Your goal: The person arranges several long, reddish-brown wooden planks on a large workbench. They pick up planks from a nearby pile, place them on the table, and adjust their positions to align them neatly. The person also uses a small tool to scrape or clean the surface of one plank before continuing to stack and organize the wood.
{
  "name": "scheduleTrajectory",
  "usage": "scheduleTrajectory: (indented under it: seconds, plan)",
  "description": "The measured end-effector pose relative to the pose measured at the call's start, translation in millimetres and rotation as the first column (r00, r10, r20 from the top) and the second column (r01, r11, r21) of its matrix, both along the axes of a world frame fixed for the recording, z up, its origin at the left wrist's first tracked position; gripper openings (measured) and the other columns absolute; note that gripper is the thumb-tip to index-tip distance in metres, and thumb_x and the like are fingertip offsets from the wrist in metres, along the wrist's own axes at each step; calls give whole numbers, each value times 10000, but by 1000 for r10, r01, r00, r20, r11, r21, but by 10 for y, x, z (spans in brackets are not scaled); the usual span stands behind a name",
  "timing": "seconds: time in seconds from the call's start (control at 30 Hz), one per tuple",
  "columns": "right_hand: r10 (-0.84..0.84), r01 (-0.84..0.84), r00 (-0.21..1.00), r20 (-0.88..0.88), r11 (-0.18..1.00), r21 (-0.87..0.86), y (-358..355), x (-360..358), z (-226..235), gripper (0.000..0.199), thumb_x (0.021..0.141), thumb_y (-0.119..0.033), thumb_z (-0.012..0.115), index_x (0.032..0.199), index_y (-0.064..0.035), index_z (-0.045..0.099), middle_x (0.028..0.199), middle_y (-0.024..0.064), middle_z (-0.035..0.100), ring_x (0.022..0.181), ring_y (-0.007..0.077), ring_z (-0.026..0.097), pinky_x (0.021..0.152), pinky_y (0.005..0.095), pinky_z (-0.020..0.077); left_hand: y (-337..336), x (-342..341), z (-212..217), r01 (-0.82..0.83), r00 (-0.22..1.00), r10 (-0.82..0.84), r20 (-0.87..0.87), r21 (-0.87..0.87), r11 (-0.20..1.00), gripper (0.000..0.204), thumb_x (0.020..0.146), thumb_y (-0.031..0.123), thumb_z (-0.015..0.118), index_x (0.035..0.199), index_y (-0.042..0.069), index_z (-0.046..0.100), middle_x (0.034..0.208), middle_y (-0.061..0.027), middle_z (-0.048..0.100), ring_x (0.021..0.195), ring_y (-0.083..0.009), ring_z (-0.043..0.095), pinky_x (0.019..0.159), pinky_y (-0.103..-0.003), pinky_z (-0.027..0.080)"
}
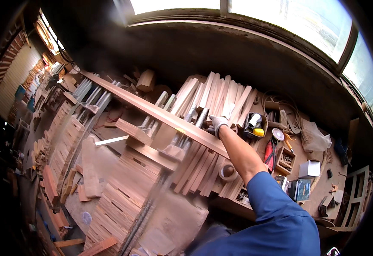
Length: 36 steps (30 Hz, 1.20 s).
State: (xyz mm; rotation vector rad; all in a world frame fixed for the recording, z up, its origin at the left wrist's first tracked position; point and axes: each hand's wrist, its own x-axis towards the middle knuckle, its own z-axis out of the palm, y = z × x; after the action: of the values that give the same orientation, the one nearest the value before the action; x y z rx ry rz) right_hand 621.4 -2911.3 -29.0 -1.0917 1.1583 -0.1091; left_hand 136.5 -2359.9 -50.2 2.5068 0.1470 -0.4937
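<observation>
My right hand (219,123), in a pale work glove, reaches over the far edge of a long wooden beam (160,113), close to its near right end. A bundle of light wooden strips (225,96) lies just beyond the glove. The fingers are small and partly hidden, so I cannot make out whether they grip anything. Beside the glove a dark clamp bar (201,117) runs out from under the beam. Bare forearm and blue sleeve come in from the lower right. My left hand is out of view.
More strips (195,170) lie on the near side of the beam. Slotted wooden panels (122,187) sit in clamps at lower left. On the bench to the right are a black tool holder (254,123), a tape roll (228,171), a red angle grinder (270,155) and a small wooden box (285,161).
</observation>
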Motion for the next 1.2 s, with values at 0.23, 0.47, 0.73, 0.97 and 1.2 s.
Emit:
scheduleTrajectory:
  seconds: [0.23,0.47,0.73,0.97,1.2]
  plan:
    - [-213,198,975,59,961,194,-297,290,-542,199,1043,-230,740,1089,-36,748,1020,129,773,748,273,755,574,358,671,14,110,-35,16,1000,-16,-4,4,1000,288,956,334,775,1211,201,779,1136,-136,771,1016,-392,744,824,-540,620]
    - [-187,123,953,239,958,261,-172,57,-253,134,1056,-189,702,1034,-65,747,878,79,744,673,202,701,515,328,600,95,27,-39,31,1000,-31,-2,21,999,258,949,322,776,1181,208,789,1098,-140,776,1002,-396,743,814,-544,618]
    - [172,-342,827,535,910,235,803,-1631,517,241,1003,-201,773,1158,-25,718,976,114,774,773,191,743,693,318,645,454,22,-131,415,822,-517,239,370,831,315,909,348,786,1210,254,784,1149,-154,762,1023,-413,738,818,-581,605]
    - [689,-863,373,621,503,-39,1901,-3244,916,493,907,-252,890,1296,-4,717,1054,52,768,973,114,706,854,311,600,-969,1832,1566,-319,944,244,-224,-810,492,514,975,242,791,1416,35,628,1276,-172,730,1135,-355,718,961,-500,595]
    - [974,-946,-134,183,-70,-317,1947,-3130,917,532,904,-372,866,1317,-57,751,1123,103,806,1016,218,744,944,364,593,-879,1614,1638,-533,735,518,-437,-845,44,604,916,112,797,1458,-34,574,1306,-164,672,1183,-299,670,1076,-464,544]
